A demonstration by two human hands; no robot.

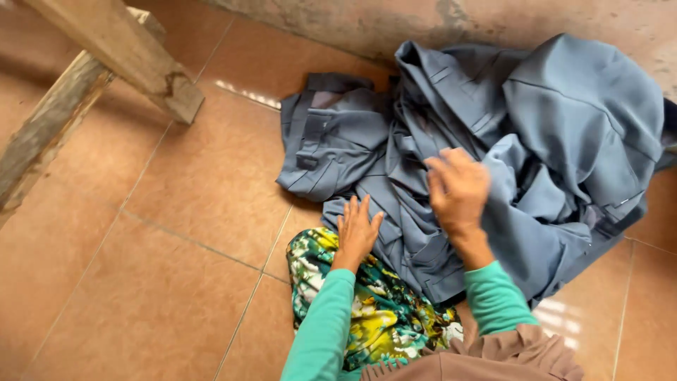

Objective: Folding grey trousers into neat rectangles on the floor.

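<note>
Our left hand [356, 233]: fingers spread flat on the cloth edge.
Our right hand [457, 189]: fingers curled, bunching the grey cloth [536, 141].
Pile: beyond both, right hand nearer.

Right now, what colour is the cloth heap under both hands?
Plain grey-blue cloth heap, no pattern; the head view shows it.

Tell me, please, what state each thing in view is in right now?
Grey-blue garments: crumpled in a heap on the floor tiles.
Left hand: flat, fingers spread, resting on the heap's edge.
Right hand: on the cloth; grip unclear.
Floral cloth: draped beneath the arms.
Wooden beams: leaning, worn.
</note>
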